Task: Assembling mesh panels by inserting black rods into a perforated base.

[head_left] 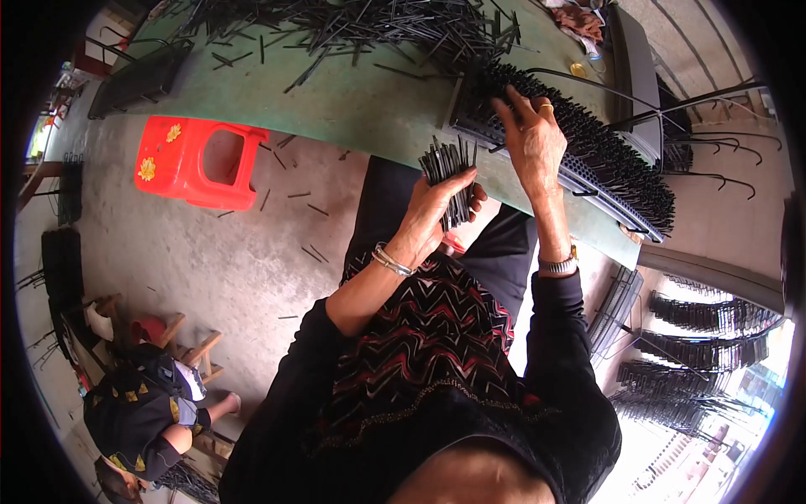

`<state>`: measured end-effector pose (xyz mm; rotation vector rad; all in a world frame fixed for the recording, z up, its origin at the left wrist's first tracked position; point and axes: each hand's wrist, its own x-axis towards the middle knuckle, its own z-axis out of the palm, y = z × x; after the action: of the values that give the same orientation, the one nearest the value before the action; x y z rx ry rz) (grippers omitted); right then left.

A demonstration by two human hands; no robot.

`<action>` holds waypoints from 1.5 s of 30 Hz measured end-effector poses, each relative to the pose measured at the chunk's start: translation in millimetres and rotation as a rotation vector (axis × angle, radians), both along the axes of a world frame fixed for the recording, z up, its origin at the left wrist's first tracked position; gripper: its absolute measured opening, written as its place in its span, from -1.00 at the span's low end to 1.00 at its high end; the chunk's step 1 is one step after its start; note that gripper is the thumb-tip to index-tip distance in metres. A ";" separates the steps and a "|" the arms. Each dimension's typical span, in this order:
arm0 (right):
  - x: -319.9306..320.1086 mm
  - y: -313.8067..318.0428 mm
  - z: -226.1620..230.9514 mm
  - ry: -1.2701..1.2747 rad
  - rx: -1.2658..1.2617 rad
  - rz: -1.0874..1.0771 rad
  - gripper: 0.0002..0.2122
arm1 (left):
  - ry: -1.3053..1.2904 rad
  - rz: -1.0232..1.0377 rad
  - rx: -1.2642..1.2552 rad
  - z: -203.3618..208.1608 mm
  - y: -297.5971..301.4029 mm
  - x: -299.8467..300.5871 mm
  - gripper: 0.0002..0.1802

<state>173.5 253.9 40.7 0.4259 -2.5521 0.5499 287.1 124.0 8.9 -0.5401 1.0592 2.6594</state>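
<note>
My left hand is closed around an upright bundle of thin black sticks, just off the table's near edge. My right hand reaches over a long rack packed with rows of short black sticks standing on end. Its fingers are bent, with the tips down among the sticks at the rack's left end; what they pinch, if anything, is lost against the black. The rack lies at a slant on the right part of the green table.
A loose heap of black sticks covers the table's far side. A red plastic stool stands on the floor at the left. Hooked metal wires stick out at the right. Another person sits at the lower left.
</note>
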 end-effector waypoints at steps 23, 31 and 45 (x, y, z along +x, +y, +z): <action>33.1 23.7 32.3 -0.312 -0.627 0.083 -0.88 | -0.119 0.021 0.033 6.7 5.4 -3.4 -0.74; 4.9 22.6 12.0 -0.200 -0.535 0.094 -0.89 | 0.043 -0.103 -0.047 -3.8 8.4 0.7 -0.72; -17.2 33.0 30.3 -0.175 -0.258 0.266 -0.87 | 0.072 -0.068 -0.083 -1.9 9.4 0.4 -0.79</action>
<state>156.4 286.9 71.0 0.6520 -2.5549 1.0414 287.5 133.4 7.0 -0.4188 1.1902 2.6028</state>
